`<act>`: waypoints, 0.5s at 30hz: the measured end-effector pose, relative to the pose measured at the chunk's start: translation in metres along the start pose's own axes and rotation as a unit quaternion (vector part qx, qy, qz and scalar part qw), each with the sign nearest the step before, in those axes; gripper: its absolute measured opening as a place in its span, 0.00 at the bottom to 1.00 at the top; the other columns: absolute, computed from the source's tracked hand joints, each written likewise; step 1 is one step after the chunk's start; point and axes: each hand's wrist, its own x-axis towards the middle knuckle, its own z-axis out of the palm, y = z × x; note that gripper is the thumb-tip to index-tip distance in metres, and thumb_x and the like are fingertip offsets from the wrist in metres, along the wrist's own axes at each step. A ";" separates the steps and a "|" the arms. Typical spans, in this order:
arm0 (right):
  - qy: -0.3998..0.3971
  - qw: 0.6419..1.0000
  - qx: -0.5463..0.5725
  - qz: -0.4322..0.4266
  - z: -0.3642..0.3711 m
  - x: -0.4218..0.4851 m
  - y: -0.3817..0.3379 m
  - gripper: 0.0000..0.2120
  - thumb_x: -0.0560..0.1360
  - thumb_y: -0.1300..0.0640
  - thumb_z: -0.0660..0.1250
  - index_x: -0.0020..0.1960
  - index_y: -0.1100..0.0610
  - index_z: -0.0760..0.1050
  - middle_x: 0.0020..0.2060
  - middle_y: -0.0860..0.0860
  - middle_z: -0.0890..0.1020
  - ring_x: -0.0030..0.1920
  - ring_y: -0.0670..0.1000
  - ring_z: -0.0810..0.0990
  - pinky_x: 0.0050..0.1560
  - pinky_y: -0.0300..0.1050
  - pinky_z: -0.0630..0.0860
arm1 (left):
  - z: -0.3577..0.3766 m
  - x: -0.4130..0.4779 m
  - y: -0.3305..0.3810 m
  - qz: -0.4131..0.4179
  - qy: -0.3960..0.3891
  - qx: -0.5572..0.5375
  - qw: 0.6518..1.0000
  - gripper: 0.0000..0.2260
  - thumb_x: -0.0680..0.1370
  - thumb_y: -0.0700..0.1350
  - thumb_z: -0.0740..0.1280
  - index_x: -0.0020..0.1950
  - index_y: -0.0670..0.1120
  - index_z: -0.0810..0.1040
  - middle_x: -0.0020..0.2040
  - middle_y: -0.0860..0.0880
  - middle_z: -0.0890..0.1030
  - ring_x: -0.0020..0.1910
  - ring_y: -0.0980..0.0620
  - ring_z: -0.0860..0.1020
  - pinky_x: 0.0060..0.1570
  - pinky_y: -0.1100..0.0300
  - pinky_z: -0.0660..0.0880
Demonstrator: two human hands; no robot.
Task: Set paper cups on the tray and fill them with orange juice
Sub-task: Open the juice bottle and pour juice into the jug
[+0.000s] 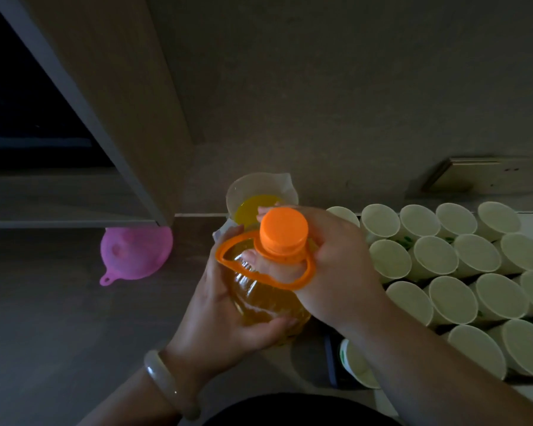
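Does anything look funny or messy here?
Nothing is spilled. Two small things stand out. The pink funnel lies alone on the counter, far from the cups. One paper cup stands apart from the rows, partly hidden by the right forearm. The bottle is capped.

Sixteen paper cups (434,255), one bottle (268,302), one funnel (136,253), one jug (259,187)

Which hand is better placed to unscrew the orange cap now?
The right hand: it curls round the neck just under the cap, while the left hand grips the juice bottle body, steadying it.
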 end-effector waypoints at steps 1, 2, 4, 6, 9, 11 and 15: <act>0.001 1.000 -0.005 -0.010 0.001 -0.001 0.000 0.13 0.66 0.49 0.77 0.45 0.56 0.82 0.41 0.50 0.84 0.43 0.46 0.81 0.46 0.40 0.75 | -0.001 0.000 -0.002 0.002 -0.007 -0.003 1.000 0.47 0.63 0.62 0.76 0.71 0.38 0.62 0.65 0.50 0.74 0.65 0.53 0.74 0.61 0.62 0.72; 0.001 1.000 -0.017 -0.021 0.001 -0.002 0.000 0.14 0.67 0.48 0.77 0.46 0.56 0.82 0.41 0.50 0.84 0.44 0.46 0.81 0.47 0.37 0.75 | -0.002 0.000 -0.003 0.005 -0.013 -0.003 1.000 0.48 0.64 0.63 0.76 0.71 0.36 0.62 0.65 0.48 0.74 0.65 0.53 0.74 0.61 0.60 0.72; 0.004 0.999 -0.029 -0.034 0.001 -0.004 -0.001 0.14 0.67 0.48 0.76 0.46 0.57 0.81 0.42 0.51 0.84 0.46 0.46 0.80 0.48 0.31 0.74 | -0.005 0.001 -0.004 0.016 -0.027 -0.001 1.000 0.48 0.65 0.62 0.76 0.71 0.33 0.61 0.66 0.47 0.72 0.66 0.52 0.73 0.62 0.60 0.71; -0.007 0.999 -0.030 -0.024 0.000 -0.005 -0.003 0.15 0.68 0.48 0.77 0.48 0.56 0.81 0.43 0.49 0.84 0.48 0.43 0.79 0.49 0.26 0.71 | -0.007 0.001 -0.003 0.033 -0.037 0.006 0.999 0.47 0.66 0.60 0.76 0.71 0.31 0.61 0.68 0.49 0.70 0.68 0.51 0.71 0.63 0.62 0.70; -0.035 0.999 -0.034 -0.017 0.000 -0.005 -0.005 0.17 0.68 0.47 0.76 0.52 0.54 0.80 0.47 0.47 0.84 0.51 0.37 0.77 0.52 0.22 0.67 | -0.011 0.000 -0.002 0.061 -0.035 0.040 0.997 0.47 0.66 0.61 0.75 0.72 0.32 0.60 0.70 0.53 0.68 0.70 0.52 0.68 0.66 0.58 0.69; -0.073 0.997 -0.027 -0.006 -0.003 -0.004 -0.004 0.23 0.66 0.44 0.76 0.57 0.52 0.78 0.52 0.43 0.81 0.55 0.33 0.74 0.56 0.23 0.66 | -0.014 0.002 0.001 0.071 -0.036 0.049 0.996 0.49 0.66 0.61 0.75 0.73 0.33 0.58 0.72 0.46 0.68 0.71 0.47 0.68 0.68 0.47 0.68; -0.260 0.960 -0.082 0.062 -0.026 0.000 0.002 0.51 0.58 0.35 0.77 0.75 0.38 0.55 0.72 0.35 0.63 0.72 0.36 0.60 0.72 0.41 0.61 | -0.027 -0.002 0.008 0.072 -0.038 0.011 0.997 0.43 0.71 0.55 0.73 0.76 0.37 0.55 0.74 0.43 0.65 0.73 0.44 0.65 0.68 0.38 0.65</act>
